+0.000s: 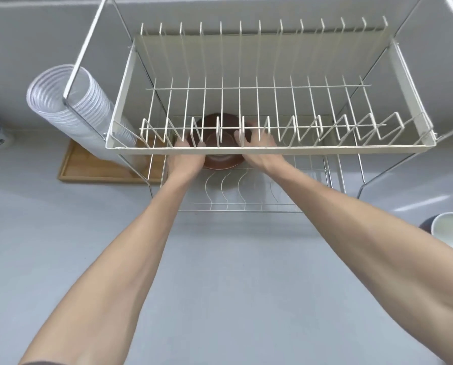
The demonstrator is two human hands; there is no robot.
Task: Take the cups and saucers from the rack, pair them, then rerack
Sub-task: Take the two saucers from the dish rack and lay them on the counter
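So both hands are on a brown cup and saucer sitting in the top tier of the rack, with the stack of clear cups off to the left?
Not quite. The head view shows both hands, left and right, on the brown cup and saucer in the lower tier, under the top tier. The clear cups are on the left.

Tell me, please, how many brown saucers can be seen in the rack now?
1. The brown saucer is on the lower shelf, under the upper tier, between the left hand and the right hand. More may be hidden behind the wires and hands.
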